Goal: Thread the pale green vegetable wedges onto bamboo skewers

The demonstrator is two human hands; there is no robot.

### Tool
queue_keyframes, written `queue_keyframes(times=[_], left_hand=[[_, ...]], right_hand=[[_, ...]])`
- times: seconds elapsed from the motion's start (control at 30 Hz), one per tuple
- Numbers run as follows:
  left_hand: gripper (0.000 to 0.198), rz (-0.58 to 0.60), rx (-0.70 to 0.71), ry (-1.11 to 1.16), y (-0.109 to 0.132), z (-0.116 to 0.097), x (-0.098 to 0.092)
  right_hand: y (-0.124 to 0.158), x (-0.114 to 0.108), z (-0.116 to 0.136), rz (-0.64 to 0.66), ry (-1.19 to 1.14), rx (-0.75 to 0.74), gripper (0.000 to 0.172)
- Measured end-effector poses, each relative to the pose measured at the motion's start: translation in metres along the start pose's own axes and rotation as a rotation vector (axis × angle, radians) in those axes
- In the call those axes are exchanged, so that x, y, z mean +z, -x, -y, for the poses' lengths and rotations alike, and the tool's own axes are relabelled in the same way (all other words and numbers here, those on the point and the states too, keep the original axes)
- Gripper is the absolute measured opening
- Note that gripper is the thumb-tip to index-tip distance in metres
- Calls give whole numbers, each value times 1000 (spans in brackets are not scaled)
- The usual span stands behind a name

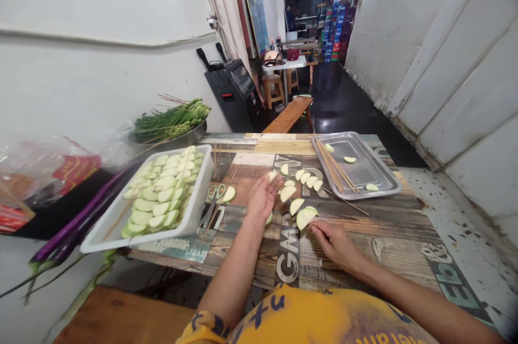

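Note:
My right hand [335, 244] pinches the near end of a thin wooden skewer, beside a large zucchini half-slice [305, 218]. More half-slices [297, 205] sit in a line along it towards my left hand [262, 193]. Palm up, my left hand has its fingers curled round a pale zucchini slice [272, 176] at the skewer's far end; the fingers partly hide it. Beyond them, a skewer [348, 204] with several slices [311, 181] on it lies on the table. A white tub [204, 193] heaped with cut slices [162, 187] stands to the left.
A metal tray [378, 158] at the right holds bamboo skewers [334, 166] and a few slices. Loose skewers [220, 195] and a slice [229, 194] lie beside the tub. Purple eggplants [76, 220] and a bowl of green stalks [174, 120] are further left. A wooden bench [289, 115] stands beyond the table.

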State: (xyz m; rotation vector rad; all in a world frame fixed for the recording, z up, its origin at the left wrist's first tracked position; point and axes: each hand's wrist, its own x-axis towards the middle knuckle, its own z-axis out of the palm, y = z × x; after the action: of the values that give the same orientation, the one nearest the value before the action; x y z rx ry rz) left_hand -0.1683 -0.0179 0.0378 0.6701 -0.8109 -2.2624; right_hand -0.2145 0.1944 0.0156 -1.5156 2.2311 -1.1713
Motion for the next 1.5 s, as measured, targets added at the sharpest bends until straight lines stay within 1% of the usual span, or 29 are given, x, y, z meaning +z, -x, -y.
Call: queue_keyframes(times=[0.3,0.57,0.93,1.23,1.5], left_hand=[[10,-34,-20,-4,-1,-2,0],[11,0,-6,-33,1,0,0],[10,-12,18,-59,4,-2,3],[10,-11,7,-50,1,0,1],[10,5,60,-122,5,-2,4]], right_hand=[[0,-2,3,-3,-30,-5,27],[0,-2,4,14,-4,-7,30],[0,-1,3,14,4,-11,29],[2,-2,3,24,18,-4,29],[1,-3,4,32,-5,-2,28]])
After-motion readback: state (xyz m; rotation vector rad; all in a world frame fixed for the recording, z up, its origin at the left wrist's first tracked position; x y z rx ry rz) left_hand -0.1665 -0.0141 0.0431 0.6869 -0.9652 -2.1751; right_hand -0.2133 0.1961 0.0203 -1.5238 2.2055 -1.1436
